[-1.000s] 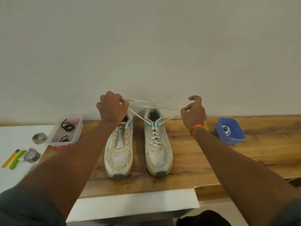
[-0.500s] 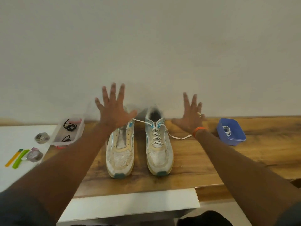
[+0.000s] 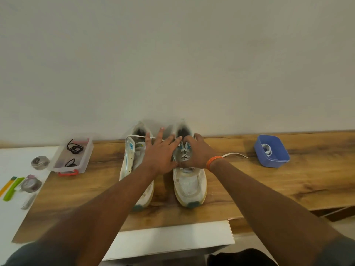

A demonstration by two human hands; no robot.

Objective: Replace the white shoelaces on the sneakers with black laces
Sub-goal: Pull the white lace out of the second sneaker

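The white lace (image 3: 184, 153) is still criss-crossed through the holes of the right sneaker (image 3: 189, 181). It looks thin, soft and floppy, and very light. I think it will bend any way I pull it, and it may slide out of my fingers if I only pinch it a little. The best place to hold it is a crossing near the top holes, where I can hook a finger under it and pull it loose. One loose end (image 3: 235, 154) lies flat on the bench (image 3: 288, 185), out past my right wrist. The other end runs across the top of the left sneaker (image 3: 132, 166), which has no lacing that I can see.

My right hand (image 3: 197, 153) sits right on top of the lacing, fingers bent down over the crossings. I cannot tell if this grip has hold of a strand yet or only touches it. My left hand (image 3: 160, 152) is spread wide with straight fingers. It lies over the gap between the two shoes and holds nothing.

The black laces (image 3: 74, 147) wait in a clear box (image 3: 84, 164) well off to the left. A blue tub (image 3: 276, 163) with a coiled white lace inside stands off to the right.
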